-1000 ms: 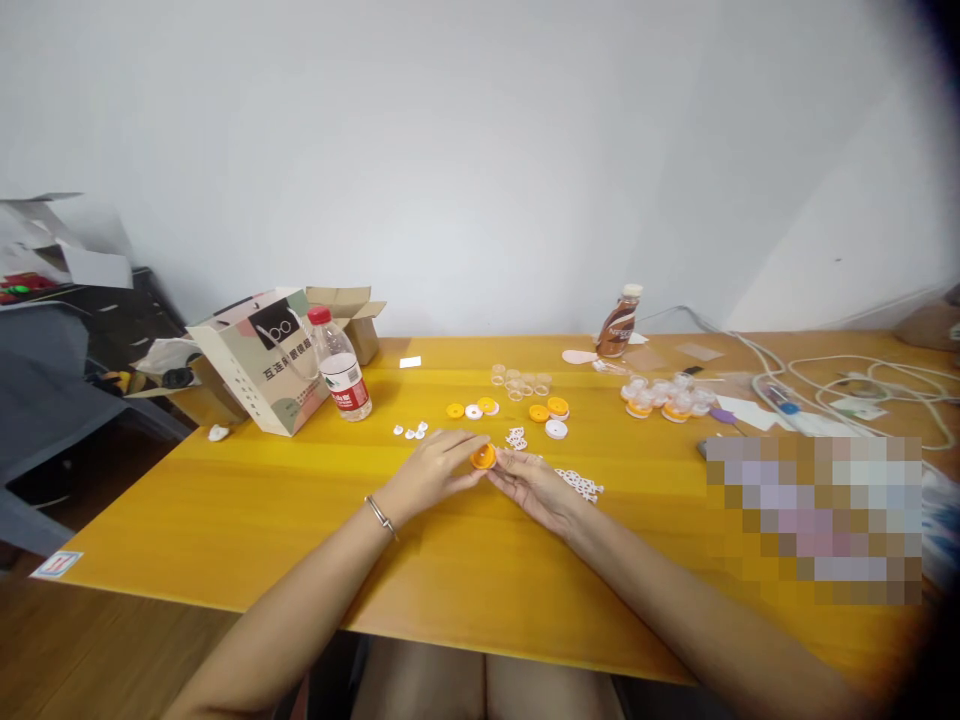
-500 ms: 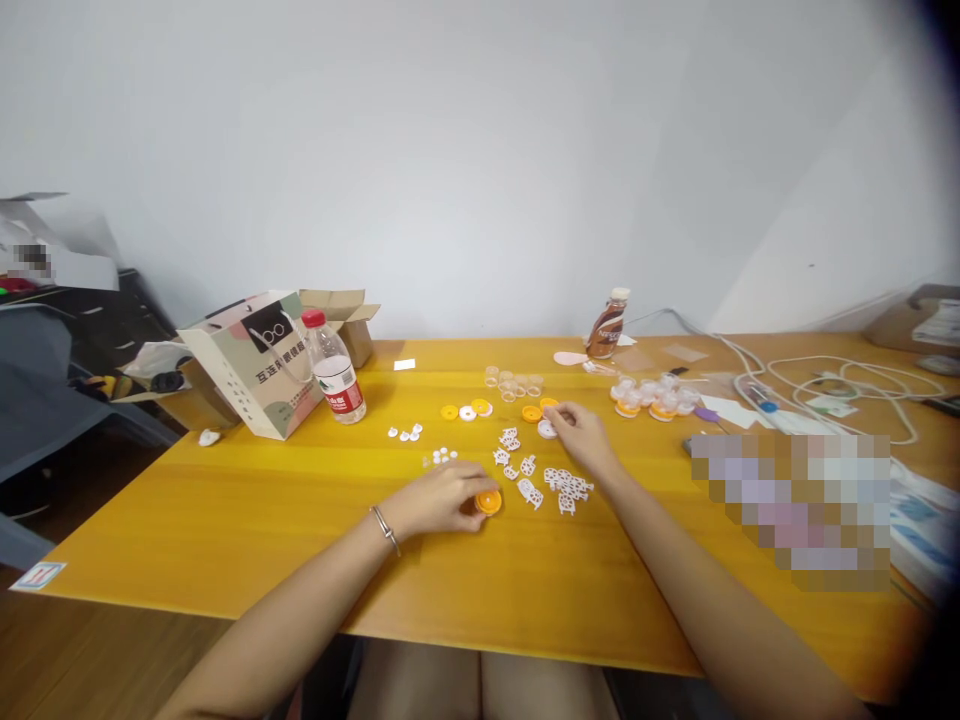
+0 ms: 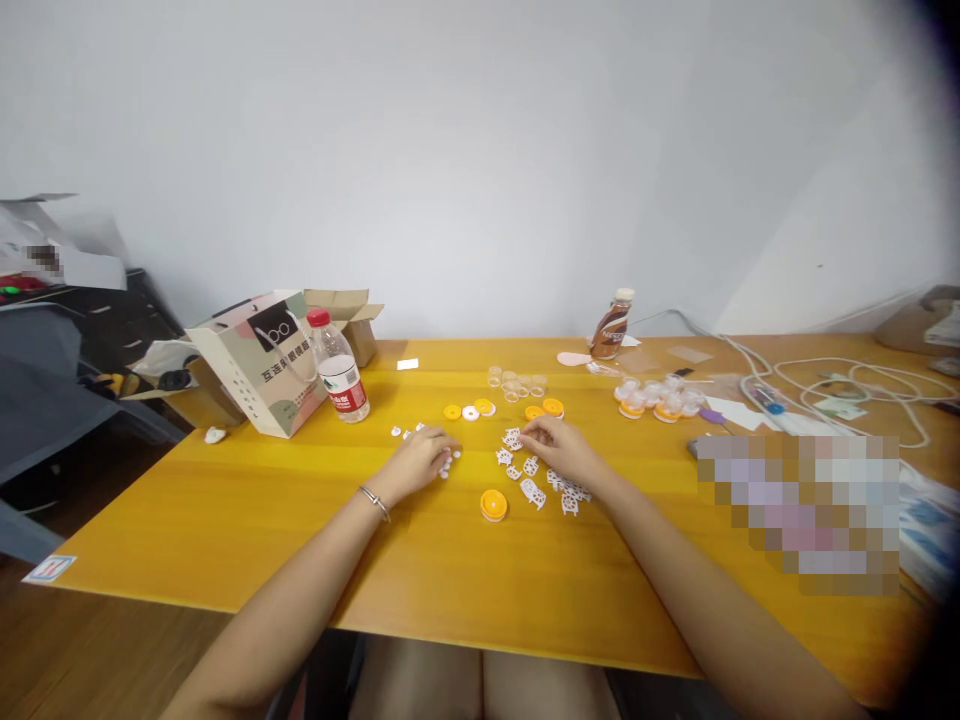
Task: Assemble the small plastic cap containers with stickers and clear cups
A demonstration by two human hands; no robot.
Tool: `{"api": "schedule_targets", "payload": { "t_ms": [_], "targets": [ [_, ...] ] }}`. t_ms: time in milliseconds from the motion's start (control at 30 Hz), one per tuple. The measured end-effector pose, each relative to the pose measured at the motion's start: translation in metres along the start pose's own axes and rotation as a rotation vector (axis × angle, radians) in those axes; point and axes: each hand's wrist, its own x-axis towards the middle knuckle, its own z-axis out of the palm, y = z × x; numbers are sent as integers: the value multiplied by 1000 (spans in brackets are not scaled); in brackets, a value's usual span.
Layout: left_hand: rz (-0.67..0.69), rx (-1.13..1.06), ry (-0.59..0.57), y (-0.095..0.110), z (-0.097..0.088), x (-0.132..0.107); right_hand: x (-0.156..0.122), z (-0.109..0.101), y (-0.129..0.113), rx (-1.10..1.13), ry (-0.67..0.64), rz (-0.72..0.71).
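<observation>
An orange round cap-like piece with a pale rim point(image 3: 493, 505) rests on the table in front of me, apart from both hands. My left hand point(image 3: 420, 462) is over a few small white discs point(image 3: 445, 468), fingers bent down in a pinch; what lies between the tips is too small to tell. Farther left are several little white pieces point(image 3: 396, 431), partly behind that hand. My right hand point(image 3: 561, 448) has thumb and forefinger closed at the edge of a white openwork piece point(image 3: 513, 439). More openwork pieces point(image 3: 532, 493) lie scattered below, some partly covered by the hand.
Behind are yellow and white rings point(image 3: 470, 412), clear cups point(image 3: 517, 385) and orange caps point(image 3: 553, 407). A water bottle point(image 3: 341, 375) and paper bag point(image 3: 281, 400) stand left. Clear-topped orange pieces point(image 3: 660, 400), a coffee bottle point(image 3: 613, 325) and white cables point(image 3: 847, 372) are right.
My left hand has let go of the orange round piece and moved up and left to the white discs. My right hand has shifted slightly left and nearer, onto the openwork pieces.
</observation>
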Motion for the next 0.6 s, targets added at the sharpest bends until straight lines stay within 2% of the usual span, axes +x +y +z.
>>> {"api": "schedule_targets", "payload": {
  "t_ms": [167,300,467,600],
  "targets": [
    [38,17,-4,1,4,2,-4,3,1,-2,-127,-97],
    [31,41,-7,1,6,4,-4,9,7,38,-187,-100],
    [7,58,8,4,8,4,-1,16,8,111,-169,-19],
    [39,30,46,16,7,3,0,-1,3,61,-110,44]
  ]
}}
